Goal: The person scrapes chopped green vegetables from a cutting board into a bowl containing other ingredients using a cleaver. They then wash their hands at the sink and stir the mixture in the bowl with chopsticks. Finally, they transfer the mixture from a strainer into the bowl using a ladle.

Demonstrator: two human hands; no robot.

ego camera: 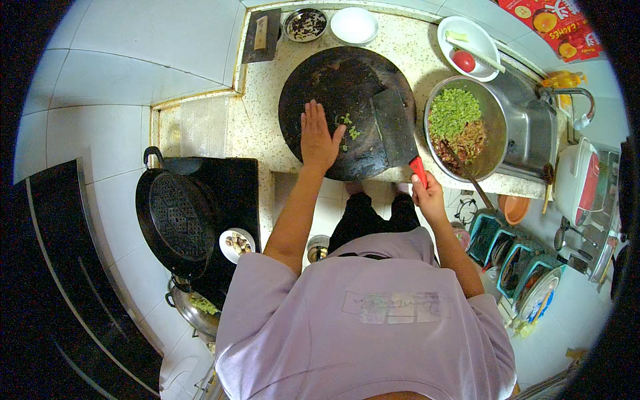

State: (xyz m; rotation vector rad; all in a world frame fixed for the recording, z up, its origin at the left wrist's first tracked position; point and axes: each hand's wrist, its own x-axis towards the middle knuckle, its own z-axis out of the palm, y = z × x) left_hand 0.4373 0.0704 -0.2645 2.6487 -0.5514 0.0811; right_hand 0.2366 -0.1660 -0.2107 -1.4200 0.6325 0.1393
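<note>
My right hand is closed around the red handle of a cleaver, whose wide dark blade lies over the right part of a round, dark chopping board. My left hand rests flat on the board's left part, fingers pointing away from me and thumb apart. Between hand and blade are a few bits of chopped green vegetable. Just right of the board stands a large steel bowl with chopped greens, a brown minced mixture and a long dark utensil leaning in it.
Behind the board are a steel bowl of dark pieces and a white bowl. A white basin holds a tomato. The sink lies right; a black pan and small white bowl are left.
</note>
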